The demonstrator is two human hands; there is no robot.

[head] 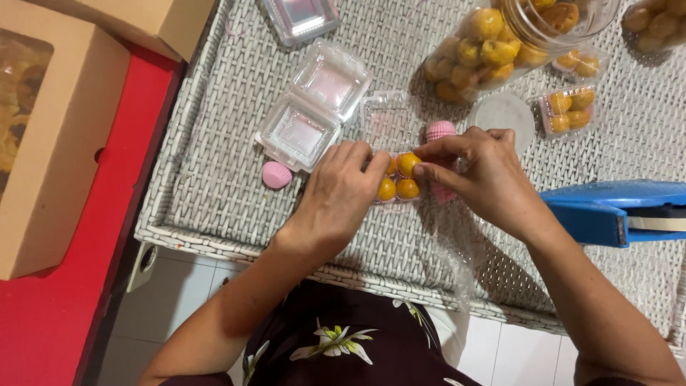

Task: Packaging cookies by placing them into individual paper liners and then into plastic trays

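Note:
Both hands meet over a small clear plastic box (386,125) on the white wicker table (214,179). The box holds round yellow pastries (407,187), and its lid stands open behind them. My left hand (339,196) rests on the box's left side, fingers touching the pastries. My right hand (479,175) pinches at the top pastry (408,164) with thumb and forefinger. A stack of pink paper cups (440,129) stands just behind my right hand, and more pink cups lie under it.
An open empty clear box (311,107) and a lone pink cup (276,174) lie to the left. A tipped jar of yellow pastries (493,50) and a filled small box (568,111) sit behind. A blue tape dispenser (614,211) is right; brown cardboard boxes (50,143) left.

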